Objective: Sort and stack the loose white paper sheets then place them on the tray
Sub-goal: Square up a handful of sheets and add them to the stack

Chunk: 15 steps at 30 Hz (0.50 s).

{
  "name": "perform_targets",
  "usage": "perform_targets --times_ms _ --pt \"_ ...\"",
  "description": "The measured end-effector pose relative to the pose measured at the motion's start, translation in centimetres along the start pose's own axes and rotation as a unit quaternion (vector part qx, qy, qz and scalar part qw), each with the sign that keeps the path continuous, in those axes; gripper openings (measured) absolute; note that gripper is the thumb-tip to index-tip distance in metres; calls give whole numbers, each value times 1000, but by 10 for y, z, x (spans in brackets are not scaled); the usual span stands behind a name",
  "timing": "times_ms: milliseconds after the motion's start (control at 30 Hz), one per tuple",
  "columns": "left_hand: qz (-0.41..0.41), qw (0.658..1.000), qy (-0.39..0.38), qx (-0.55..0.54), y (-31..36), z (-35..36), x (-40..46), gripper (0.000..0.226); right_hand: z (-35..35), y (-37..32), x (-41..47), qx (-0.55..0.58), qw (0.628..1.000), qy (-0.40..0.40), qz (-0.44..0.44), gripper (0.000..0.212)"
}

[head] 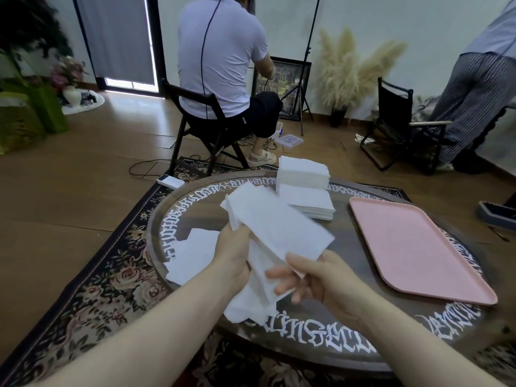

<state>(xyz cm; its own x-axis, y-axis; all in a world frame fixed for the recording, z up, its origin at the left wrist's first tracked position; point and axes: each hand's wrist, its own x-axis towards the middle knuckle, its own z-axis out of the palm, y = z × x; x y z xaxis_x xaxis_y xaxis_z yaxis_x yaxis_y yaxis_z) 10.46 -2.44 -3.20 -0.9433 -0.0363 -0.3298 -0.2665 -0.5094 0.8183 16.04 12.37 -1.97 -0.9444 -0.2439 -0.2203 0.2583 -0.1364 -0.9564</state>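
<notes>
White paper sheets (pixel 275 227), a held bundle: lifted above the middle of the round table (pixel 321 342), tilted, long edge running from upper left to lower right. Left hand (pixel 233 256) grips the bundle at its left side, fingers curled under it, thumb side hidden by the paper. Right hand (pixel 310 277) holds the near right corner, thumb on top of the sheet, fingers spread beneath; a lower sheet rests across those fingers. Edges of the bundle are uneven, several sheets fanned out at the far left end.

Loose sheets (pixel 248 300) hang and lie below the hands, reaching the table's near lettered rim. More loose sheets (pixel 192 254) lie flat on the table left of the left hand, overlapping, one corner near the table edge.

Two squared stacks at the far side of the table: a tall stack (pixel 303 174) at the far rim, and a lower stack (pixel 310 203) just in front of it, touching or nearly so; cannot tell which.

Pink tray (pixel 413 247): on the right part of the table, well apart from both hands, nothing on it.

Surroundings: patterned rug (pixel 111 277) under the table; a seated person (pixel 220 57) on a dark chair beyond, back to the camera; a second person (pixel 474 88) standing at far right beside a folding chair (pixel 402 135); dried pampas grass (pixel 349 65) against the wall
</notes>
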Motion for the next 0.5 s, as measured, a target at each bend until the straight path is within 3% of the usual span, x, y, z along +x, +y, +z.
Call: perform_targets --times_ms 67,267,400,500 --pt "2 1000 2 -20 3 3 -1 24 1 5 -1 -7 1000 -3 30 35" --pt "-60 993 -53 -89 3 6 -4 65 -5 4 -1 -9 1000 21 18 42" --pt "16 999 -49 -14 0 6 -4 26 -3 0 -5 -16 1000 7 21 42" --pt "38 998 -50 26 5 4 1 21 -12 -14 -3 29 999 23 20 50"
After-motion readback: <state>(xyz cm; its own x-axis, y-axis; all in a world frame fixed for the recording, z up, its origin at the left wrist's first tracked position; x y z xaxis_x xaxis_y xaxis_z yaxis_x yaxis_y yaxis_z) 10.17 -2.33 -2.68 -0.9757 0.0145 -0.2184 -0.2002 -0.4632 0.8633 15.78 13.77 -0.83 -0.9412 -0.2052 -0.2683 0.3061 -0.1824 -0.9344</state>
